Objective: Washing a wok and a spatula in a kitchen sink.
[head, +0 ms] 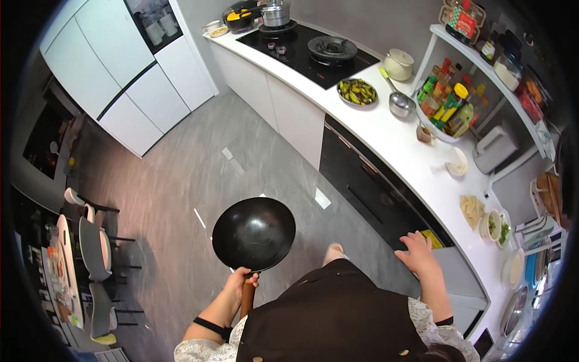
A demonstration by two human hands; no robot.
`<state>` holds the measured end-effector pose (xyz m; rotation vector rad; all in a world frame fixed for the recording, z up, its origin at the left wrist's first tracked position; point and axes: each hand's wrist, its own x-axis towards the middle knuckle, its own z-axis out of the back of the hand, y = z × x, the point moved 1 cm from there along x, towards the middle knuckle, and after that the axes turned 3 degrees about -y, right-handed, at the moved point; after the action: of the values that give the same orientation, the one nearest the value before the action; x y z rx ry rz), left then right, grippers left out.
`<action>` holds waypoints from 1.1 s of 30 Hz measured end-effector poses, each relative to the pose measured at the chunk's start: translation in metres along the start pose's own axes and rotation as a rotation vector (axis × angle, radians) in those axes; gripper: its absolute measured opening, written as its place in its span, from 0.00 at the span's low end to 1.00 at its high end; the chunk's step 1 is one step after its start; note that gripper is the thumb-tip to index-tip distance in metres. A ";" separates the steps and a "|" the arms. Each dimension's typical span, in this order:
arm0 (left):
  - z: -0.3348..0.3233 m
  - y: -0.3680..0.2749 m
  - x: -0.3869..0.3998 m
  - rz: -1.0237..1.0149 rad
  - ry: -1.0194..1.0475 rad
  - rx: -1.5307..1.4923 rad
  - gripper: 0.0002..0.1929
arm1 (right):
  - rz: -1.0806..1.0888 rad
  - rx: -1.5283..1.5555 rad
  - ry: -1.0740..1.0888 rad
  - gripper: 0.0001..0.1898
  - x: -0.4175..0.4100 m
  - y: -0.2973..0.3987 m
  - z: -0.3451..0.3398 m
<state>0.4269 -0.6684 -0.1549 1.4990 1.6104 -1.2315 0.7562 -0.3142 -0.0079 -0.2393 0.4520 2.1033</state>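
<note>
A black wok (254,233) hangs over the floor in front of me, its inside turned up toward the camera and nothing lying in it. Its brown wooden handle (247,296) is in the grip of my left hand (242,283), close to where it joins the pan. To the right, my right hand (417,254) holds nothing, its fingers spread. That hand is near the front edge of the white counter (445,206), above a black built-in appliance (368,178) with a yellow label (432,239).
A black cooktop (298,59) carries a bare burner (333,49) and a metal pot (276,13). On the counter are a plate of cooked green vegetables (357,92), a ladle (400,103), seasoning bottles (445,108) and small bowls (491,224). Chairs (95,249) stand at a table on the left.
</note>
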 end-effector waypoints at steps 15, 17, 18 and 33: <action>-0.059 -0.215 -0.003 -0.335 -0.131 -0.202 0.07 | 0.664 0.065 0.047 0.32 0.403 0.269 -0.022; -0.057 -0.243 -0.003 -0.353 -0.160 -0.198 0.07 | 0.683 0.038 0.065 0.34 0.432 0.326 -0.017; -0.055 -0.260 0.000 -0.355 -0.185 -0.185 0.07 | 0.680 0.037 0.063 0.34 0.449 0.352 -0.016; 0.012 -0.510 0.072 -0.199 -0.219 0.113 0.12 | 0.167 -0.112 -0.059 0.41 0.651 0.553 -0.002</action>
<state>-0.0832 -0.6131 -0.1116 1.2410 1.5941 -1.5623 -0.0615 -0.0860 -0.1074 -0.2097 0.3295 2.2962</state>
